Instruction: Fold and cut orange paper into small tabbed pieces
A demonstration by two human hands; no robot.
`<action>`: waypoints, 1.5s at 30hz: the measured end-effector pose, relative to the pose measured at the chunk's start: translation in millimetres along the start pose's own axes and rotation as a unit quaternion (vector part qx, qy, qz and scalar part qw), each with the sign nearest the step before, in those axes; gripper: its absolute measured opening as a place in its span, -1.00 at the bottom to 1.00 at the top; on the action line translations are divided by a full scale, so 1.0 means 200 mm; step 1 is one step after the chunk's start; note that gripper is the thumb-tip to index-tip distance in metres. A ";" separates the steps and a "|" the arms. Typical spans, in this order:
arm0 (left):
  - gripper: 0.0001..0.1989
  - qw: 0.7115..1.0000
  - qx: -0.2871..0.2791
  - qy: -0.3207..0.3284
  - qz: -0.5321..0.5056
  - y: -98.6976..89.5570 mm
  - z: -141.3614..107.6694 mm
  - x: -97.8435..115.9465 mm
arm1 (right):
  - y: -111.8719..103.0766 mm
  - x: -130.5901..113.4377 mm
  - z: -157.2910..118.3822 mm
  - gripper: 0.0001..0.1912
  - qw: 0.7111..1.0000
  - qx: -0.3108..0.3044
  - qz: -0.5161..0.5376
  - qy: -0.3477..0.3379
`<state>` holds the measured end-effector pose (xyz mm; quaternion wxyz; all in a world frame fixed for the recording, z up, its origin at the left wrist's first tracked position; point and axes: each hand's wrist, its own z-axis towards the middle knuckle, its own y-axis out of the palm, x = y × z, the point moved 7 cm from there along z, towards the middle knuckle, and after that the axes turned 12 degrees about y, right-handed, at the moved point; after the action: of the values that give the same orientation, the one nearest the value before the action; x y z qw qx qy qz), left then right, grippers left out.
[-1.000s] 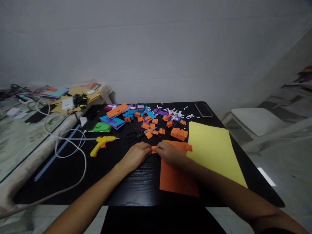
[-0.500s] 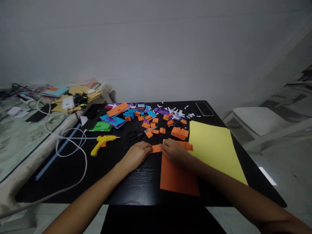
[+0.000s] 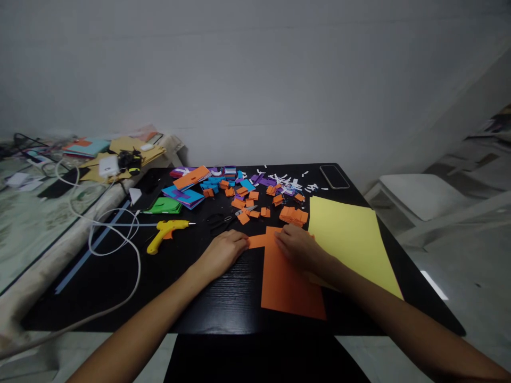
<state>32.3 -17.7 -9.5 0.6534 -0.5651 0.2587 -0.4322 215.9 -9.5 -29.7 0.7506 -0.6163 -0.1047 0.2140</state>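
Note:
My left hand (image 3: 224,252) rests on the black table with its closed fingertips on the left end of a small orange paper strip (image 3: 257,241). The strip's right end meets a large orange sheet (image 3: 293,287). On that sheet's upper part lies my right hand (image 3: 298,246), its fingers curled; whatever may be under them is hidden. Beyond the hands are small folded orange pieces (image 3: 253,196) and an orange stack (image 3: 294,215). Scissors (image 3: 217,222) lie beyond my left hand.
A yellow glue gun (image 3: 170,231) and a white cable (image 3: 139,266) lie at left. Yellow sheets (image 3: 347,234) are at right, a phone (image 3: 334,177) at the back right. Green paper (image 3: 164,205) and white scraps (image 3: 288,183) lie farther back. A white chair (image 3: 417,197) stands beyond the table.
My right hand has slid right along the strip and onto the large orange sheet, uncovering the sheet's upper left corner. My left hand has stayed at the strip's left end.

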 end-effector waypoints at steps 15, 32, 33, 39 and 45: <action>-0.81 1.000 0.009 0.000 -0.001 -0.01 0.00 0.00 | -0.07 -0.01 -0.03 -0.76 0.998 0.034 0.057 -0.018; -0.82 0.999 -0.037 0.007 0.018 -0.01 0.01 0.04 | 0.03 -0.30 -0.01 -0.62 0.987 -0.010 0.146 -0.066; -0.83 0.999 -0.044 0.004 0.025 -0.01 0.01 0.04 | 0.03 -0.30 -0.01 -0.61 0.987 -0.014 0.146 -0.065; -0.82 0.997 -0.055 -0.015 0.051 0.00 -0.01 0.02 | 0.02 -0.29 0.00 -0.62 0.986 -0.025 0.158 -0.054; -0.77 0.996 -0.054 -0.012 0.065 -0.02 -0.05 0.00 | 0.02 -0.29 0.00 -0.65 0.985 -0.024 0.161 -0.055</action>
<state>22.6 -22.2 -8.5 0.6517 -0.5867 0.3100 -0.3674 163.7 -34.4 -27.7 0.6843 -0.6305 -0.0502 0.3628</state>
